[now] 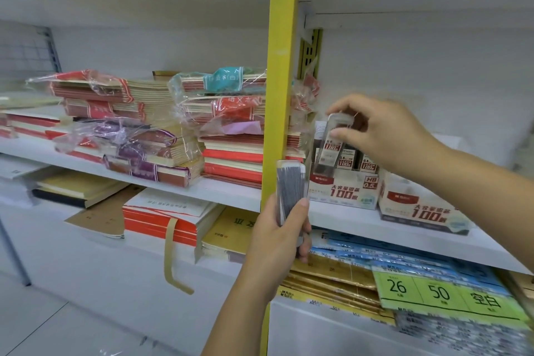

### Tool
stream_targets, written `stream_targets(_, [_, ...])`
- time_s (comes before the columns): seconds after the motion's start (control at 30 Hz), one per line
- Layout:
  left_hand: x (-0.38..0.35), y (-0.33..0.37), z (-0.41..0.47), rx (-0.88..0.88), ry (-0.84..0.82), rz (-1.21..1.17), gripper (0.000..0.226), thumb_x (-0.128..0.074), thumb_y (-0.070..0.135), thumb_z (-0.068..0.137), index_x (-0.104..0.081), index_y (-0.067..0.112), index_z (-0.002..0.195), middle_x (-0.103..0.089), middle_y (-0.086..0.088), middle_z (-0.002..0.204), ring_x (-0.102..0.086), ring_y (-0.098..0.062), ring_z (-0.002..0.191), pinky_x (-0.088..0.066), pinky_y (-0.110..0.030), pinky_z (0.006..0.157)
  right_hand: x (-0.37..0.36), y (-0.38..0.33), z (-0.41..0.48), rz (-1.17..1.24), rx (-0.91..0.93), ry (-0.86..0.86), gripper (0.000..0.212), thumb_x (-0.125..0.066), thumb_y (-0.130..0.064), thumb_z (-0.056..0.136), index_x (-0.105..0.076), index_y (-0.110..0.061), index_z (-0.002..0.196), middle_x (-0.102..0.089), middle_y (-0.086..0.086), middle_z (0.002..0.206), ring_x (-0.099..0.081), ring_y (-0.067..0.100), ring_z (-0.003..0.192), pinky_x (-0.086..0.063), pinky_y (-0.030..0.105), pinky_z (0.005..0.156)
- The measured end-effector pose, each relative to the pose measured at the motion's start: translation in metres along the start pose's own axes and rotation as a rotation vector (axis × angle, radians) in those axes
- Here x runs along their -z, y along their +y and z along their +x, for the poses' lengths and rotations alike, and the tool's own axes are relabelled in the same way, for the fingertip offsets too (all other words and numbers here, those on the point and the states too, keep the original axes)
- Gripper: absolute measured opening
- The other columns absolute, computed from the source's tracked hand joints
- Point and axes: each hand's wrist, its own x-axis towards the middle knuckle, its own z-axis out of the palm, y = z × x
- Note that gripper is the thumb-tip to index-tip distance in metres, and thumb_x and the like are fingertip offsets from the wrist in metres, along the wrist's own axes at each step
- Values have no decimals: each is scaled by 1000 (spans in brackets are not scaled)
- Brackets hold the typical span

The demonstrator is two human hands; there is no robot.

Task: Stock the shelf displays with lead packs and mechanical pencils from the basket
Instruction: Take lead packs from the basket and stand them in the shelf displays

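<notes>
While the white shelf board (361, 225) carries two printed cardboard display boxes just beside the yellow upright post (281, 66), we record that the open-topped display box nearer the post (344, 189) is already partly filled with upright packs. The left hand (277, 243) grips a fanned bundle of grey lead packs in clear sleeves (291, 191), held upright in front of the post. The right hand (384, 136) pinches one slim clear lead pack (332, 143) by its top end. The pack is tilted, and its lower end seems to be just inside the box's front corner.

Risks, in our judgement:
- The tilted pack may catch on a neighbour or tip the row.
- The light box may slide under pressure.
- The fanned bundle may shed packs.

The basket is out of view.
</notes>
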Motion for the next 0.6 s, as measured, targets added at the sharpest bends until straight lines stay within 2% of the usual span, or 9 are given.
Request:
stream_targets(0.1, [3, -3, 4, 16, -10, 11, 9, -52, 29, 100, -54, 24, 108, -59, 1, 74, -53, -11, 54, -49, -24, 53, -12, 8, 6, -50, -26, -61, 28, -66, -24, 89, -62, -34, 114, -54, -15, 101, -51, -1, 85, -36, 16, 73])
stream_targets(0.23, [4, -3, 6, 9, -23, 31, 10, -52, 28, 101, -55, 20, 108, -60, 2, 70, -56, -10, 54, -50, -22, 53, -25, 15, 5, -202, -12, -62, 30, -61, -28, 91, -63, -33, 121, -43, -12, 96, -43, 9, 89, -33, 27, 70])
stream_targets(0.33, [2, -2, 7, 19, -7, 11, 18, -58, 30, 99, -55, 24, 116, -64, 0, 80, -59, -12, 58, -51, -24, 54, -30, 17, 5, -368, 34, 0, 34, -62, -34, 90, -63, -34, 124, -37, -7, 94, -32, 10, 90, -26, 27, 65])
stream_targets(0.43, [1, -1, 6, 1, 5, 6, 20, -62, 30, 97, -56, 31, 116, -66, -1, 86, -59, -13, 59, -52, -26, 55, -31, 16, 3, -473, 32, -10, 39, -59, -37, 92, -58, -33, 130, -40, -4, 101, -34, 12, 96, -27, 28, 70])
stream_targets(0.5, [1, 0, 5, -21, 8, -3, 18, -65, 29, 95, -58, 38, 109, -66, 0, 84, -58, -14, 58, -52, -26, 54, -30, 12, -6, -403, 47, 60, 38, -57, -34, 93, -59, -28, 130, -45, -5, 103, -38, 11, 97, -29, 26, 71])
stream_targets(0.57, [0, 1, 4, -47, 13, 0, 17, -67, 28, 93, -60, 41, 103, -64, 2, 79, -57, -13, 55, -51, -25, 53, -28, 2, -22, -120, 15, 109, 30, -55, -37, 92, -65, -30, 119, -53, -10, 96, -45, 5, 87, -34, 18, 67])
stream_targets(0.6, [0, 2, 3, -60, 17, 8, 18, -68, 28, 92, -60, 41, 101, -64, 3, 76, -57, -13, 54, -51, -23, 52, -28, -4, -31, 60, -26, 76, 28, -54, -44, 89, -65, -36, 113, -58, -12, 91, -50, 4, 83, -39, 13, 66])
